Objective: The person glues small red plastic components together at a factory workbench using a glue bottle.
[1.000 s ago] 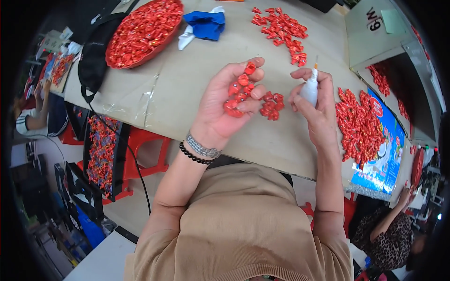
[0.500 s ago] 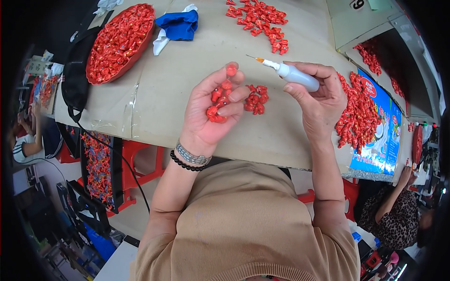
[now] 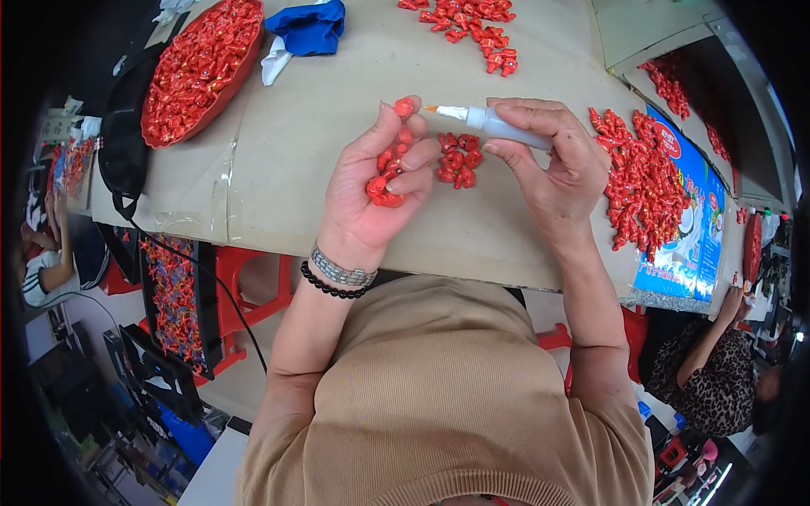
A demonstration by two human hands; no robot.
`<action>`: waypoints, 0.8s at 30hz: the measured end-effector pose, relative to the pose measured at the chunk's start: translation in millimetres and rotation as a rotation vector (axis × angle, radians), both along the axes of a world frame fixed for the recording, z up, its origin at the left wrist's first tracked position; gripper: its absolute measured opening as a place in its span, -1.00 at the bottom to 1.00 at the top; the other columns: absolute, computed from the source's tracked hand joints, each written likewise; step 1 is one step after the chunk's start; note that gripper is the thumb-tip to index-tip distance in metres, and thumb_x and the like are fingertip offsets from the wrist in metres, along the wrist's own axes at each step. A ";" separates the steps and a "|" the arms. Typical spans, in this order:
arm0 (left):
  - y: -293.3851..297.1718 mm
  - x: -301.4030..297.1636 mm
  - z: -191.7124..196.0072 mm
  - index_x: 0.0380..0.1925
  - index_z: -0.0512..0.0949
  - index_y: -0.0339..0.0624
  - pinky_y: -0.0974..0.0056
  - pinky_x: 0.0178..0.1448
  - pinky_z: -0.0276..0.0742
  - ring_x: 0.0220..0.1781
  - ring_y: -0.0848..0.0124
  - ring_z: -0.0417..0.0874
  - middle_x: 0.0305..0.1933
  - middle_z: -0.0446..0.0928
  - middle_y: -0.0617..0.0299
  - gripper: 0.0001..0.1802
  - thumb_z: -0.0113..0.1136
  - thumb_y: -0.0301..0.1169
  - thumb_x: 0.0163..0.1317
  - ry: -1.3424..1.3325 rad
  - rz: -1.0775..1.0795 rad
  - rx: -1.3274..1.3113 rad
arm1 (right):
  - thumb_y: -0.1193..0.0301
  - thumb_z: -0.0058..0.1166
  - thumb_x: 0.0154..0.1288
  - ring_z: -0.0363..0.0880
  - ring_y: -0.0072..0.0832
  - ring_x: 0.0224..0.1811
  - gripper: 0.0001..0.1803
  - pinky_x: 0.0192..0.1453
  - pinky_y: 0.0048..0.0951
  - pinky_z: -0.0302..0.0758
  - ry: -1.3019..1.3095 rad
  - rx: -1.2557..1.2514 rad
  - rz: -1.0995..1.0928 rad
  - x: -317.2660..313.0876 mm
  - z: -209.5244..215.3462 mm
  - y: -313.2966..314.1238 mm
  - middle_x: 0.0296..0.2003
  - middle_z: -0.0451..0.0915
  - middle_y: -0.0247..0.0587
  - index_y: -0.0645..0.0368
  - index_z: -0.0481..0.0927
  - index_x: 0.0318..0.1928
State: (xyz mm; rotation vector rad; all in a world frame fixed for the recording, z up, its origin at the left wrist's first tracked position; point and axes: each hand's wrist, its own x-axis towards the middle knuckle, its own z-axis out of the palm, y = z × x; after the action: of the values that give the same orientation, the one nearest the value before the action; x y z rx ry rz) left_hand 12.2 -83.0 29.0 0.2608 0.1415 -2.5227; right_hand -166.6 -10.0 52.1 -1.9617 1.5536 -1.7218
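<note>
My left hand (image 3: 371, 173) is closed around several small red plastic figures (image 3: 386, 192), palm up. One small red piece (image 3: 405, 107) is pinched between its thumb and forefinger. My right hand (image 3: 557, 156) grips a translucent squeeze bottle (image 3: 515, 128) with a white neck and an orange needle tip. The bottle lies nearly level, its tip pointing left at the pinched piece; whether they touch, I cannot tell. On the table between my hands is a small cluster of red figures (image 3: 459, 160).
A red bowl (image 3: 148, 126) heaped with red pieces stands at the far left beside a blue cloth (image 3: 308, 29). More red figures lie in a pile (image 3: 641, 185) on a blue printed sheet (image 3: 696, 261) at right, and at the back (image 3: 472, 21). Co-workers sit at both sides.
My right hand has moved left and slightly up, bringing the bottle's tip to the piece in my left fingers. The left hand still holds the red figures. The whole view has shifted slightly.
</note>
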 end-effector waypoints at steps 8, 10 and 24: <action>1.0 -1.2 -1.6 -0.07 0.49 -0.27 0.52 -0.65 0.24 -0.49 0.51 0.27 -0.28 0.58 0.19 -0.71 0.01 -0.27 0.40 -0.031 -0.004 -0.028 | 0.73 0.31 -0.15 0.65 -0.32 -0.24 -0.68 -0.21 -0.45 0.59 0.022 -0.001 0.000 2.4 0.2 -0.3 -0.29 0.66 -0.11 0.34 0.58 -0.28; 1.0 -1.2 -2.9 -0.07 0.49 -0.28 0.53 -0.65 0.24 -0.50 0.52 0.27 -0.28 0.58 0.19 -0.71 0.01 -0.27 0.40 -0.022 -0.012 -0.044 | 0.74 0.31 -0.15 0.65 -0.32 -0.25 -0.68 -0.22 -0.45 0.59 0.035 -0.003 0.001 1.8 0.0 -0.4 -0.30 0.66 -0.11 0.34 0.58 -0.29; 2.7 -1.6 -7.7 -0.04 0.46 -0.34 0.56 -0.66 0.27 -0.41 0.50 0.29 -0.23 0.56 0.12 -0.65 -0.08 -0.25 0.44 0.036 -0.021 -0.097 | 0.74 0.30 -0.16 0.66 -0.35 -0.24 -0.67 -0.21 -0.48 0.62 0.077 -0.011 -0.012 2.0 0.4 -0.9 -0.29 0.66 -0.15 0.32 0.59 -0.28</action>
State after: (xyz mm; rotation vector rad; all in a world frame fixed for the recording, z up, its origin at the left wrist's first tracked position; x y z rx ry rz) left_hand 10.6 -80.3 21.3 0.1783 0.0301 -2.5473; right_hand -164.6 -10.9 52.5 -2.0513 1.5871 -1.6817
